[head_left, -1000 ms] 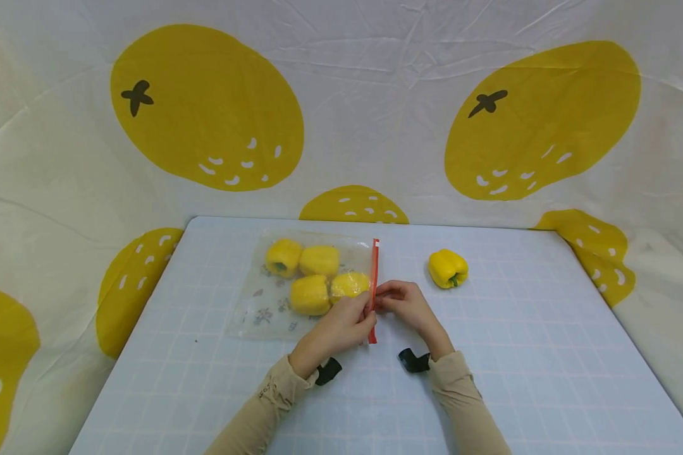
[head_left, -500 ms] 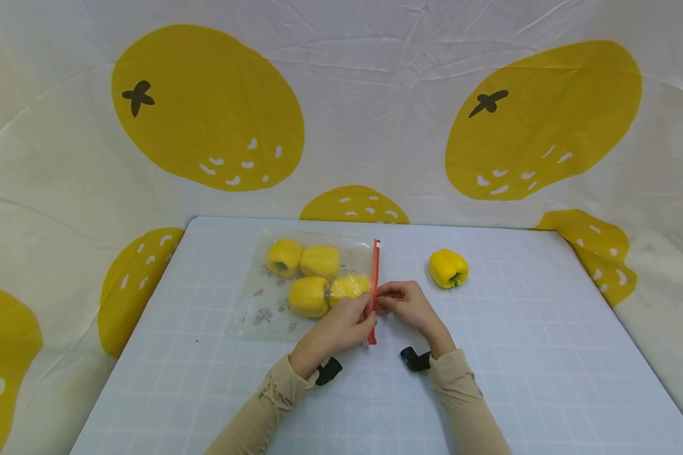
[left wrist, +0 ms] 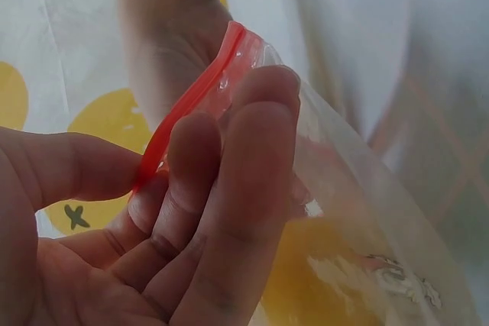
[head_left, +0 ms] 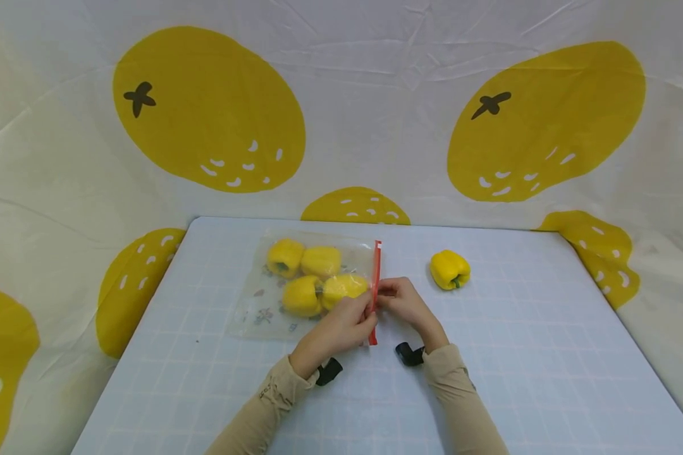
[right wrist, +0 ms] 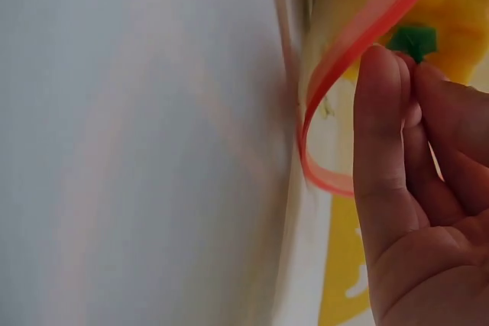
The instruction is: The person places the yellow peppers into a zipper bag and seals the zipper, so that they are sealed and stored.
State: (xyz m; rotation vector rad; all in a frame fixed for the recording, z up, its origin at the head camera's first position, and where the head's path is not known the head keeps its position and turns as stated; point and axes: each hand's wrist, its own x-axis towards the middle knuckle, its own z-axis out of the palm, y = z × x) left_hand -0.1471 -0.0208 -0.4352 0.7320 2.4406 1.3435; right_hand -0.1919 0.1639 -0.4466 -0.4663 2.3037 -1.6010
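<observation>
In the head view a clear zip bag [head_left: 262, 303] with a red zip edge [head_left: 378, 262] lies on the table with several yellow bell peppers [head_left: 320, 261] inside. My left hand [head_left: 341, 325] pinches the bag's red edge; the left wrist view shows the thumb and curled fingers [left wrist: 195, 150] gripping the plastic there. At the bag's mouth is my right hand [head_left: 404, 303], its thumb and fingertips drawn together at the green stem [right wrist: 412, 40] of the bell pepper [head_left: 344, 291] nearest the opening. The red edge bows out in a loop beside these fingers.
One more yellow bell pepper [head_left: 449, 270] sits loose on the table [head_left: 546, 354], right of the bag. Black wrist-worn pieces show beneath both wrists. Behind the table hangs a pale cloth [head_left: 375, 126] with large yellow fruit prints.
The pepper nearest the opening has shifted left, deeper into the bag, pushing its neighbour left too. My right hand has moved slightly left; my left hand has stayed in place.
</observation>
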